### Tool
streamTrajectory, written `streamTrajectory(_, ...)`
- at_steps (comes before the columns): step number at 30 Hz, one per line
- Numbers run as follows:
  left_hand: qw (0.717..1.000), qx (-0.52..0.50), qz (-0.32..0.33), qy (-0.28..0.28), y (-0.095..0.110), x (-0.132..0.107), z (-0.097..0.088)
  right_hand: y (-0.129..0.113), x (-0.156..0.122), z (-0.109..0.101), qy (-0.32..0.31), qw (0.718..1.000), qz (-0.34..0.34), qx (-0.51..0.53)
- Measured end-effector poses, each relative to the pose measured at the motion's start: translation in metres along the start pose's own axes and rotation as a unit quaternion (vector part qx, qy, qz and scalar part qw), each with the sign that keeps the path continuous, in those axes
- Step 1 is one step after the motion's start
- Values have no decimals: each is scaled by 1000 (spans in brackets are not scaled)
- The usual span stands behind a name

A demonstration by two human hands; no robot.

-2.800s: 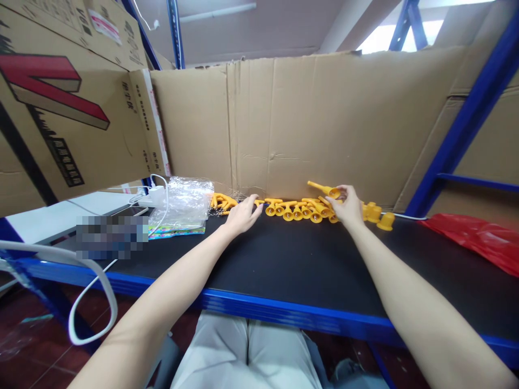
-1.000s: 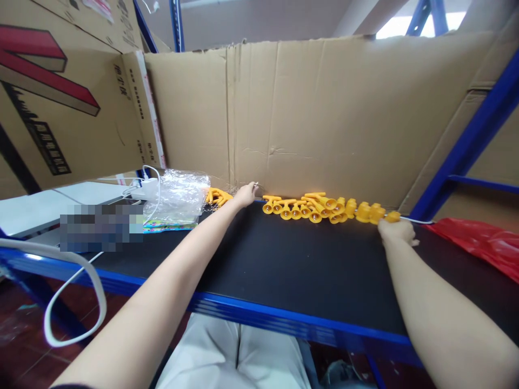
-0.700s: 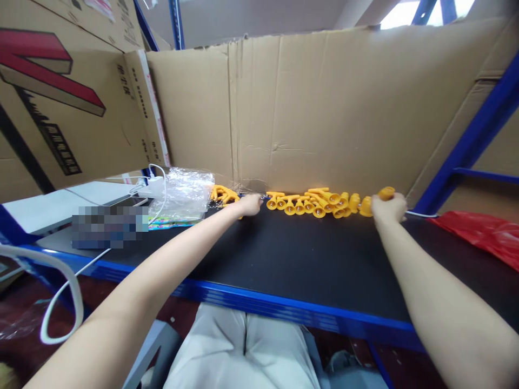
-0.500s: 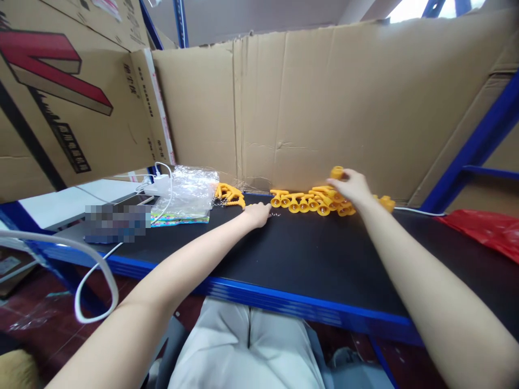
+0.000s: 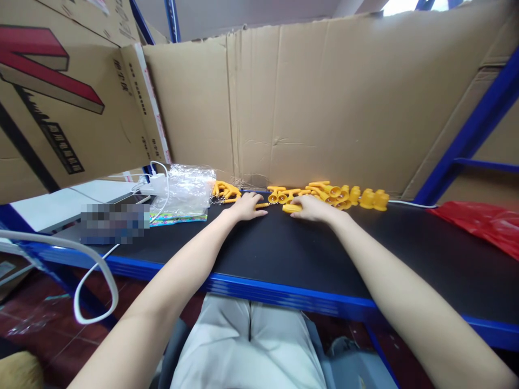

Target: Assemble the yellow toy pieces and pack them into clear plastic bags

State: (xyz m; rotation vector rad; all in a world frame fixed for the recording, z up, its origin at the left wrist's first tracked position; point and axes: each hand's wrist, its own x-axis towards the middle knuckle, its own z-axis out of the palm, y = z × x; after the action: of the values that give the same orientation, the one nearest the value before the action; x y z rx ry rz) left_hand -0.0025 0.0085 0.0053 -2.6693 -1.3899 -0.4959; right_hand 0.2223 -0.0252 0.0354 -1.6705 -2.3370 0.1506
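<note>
My right hand point(image 5: 312, 208) is closed around a yellow cup-shaped plastic piece point(image 5: 292, 208), low over the black tabletop. My left hand point(image 5: 245, 207) rests on the tabletop with thumb and forefinger apart. A slim yellow plastic piece point(image 5: 263, 205) shows between those fingers; whether they touch it is unclear. Behind and beside my right hand lies a row of yellow plastic pieces point(image 5: 340, 195), several with round hollow ends facing me. Beyond my left hand is a small pile of curved yellow pieces point(image 5: 224, 190), with thin metal springs or coils next to it.
Clear plastic bags point(image 5: 188, 186) lie at the left over a colourful packet point(image 5: 178, 218), near a white cable point(image 5: 166, 189) and a blurred-out object point(image 5: 115, 222). Cardboard point(image 5: 324, 108) walls the back. A red bag point(image 5: 482, 221) lies right. The blue shelf edge point(image 5: 284, 294) runs in front.
My right hand has come down and left from above the row, carrying the yellow cup-shaped piece. My left hand has shifted slightly left and its fingers have spread.
</note>
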Motion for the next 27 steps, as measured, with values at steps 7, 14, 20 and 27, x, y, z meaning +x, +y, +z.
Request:
streamTrajectory(7,995,-40,-50,-78,-12,-6,-12,5,0,1,-38,998,42,-16)
streamTrajectory(14,993,-41,-61,-97,-16,-4,-10,12,-2,-4,-79,996,33,6)
streamTrajectory(20,994,-35,-52,-91,-15,-4,-11,18,1,0,-42,998,52,16)
streamTrajectory(27,995,-64,-40,-64,-17,-3,-7,10,0,2,-10,998,33,47)
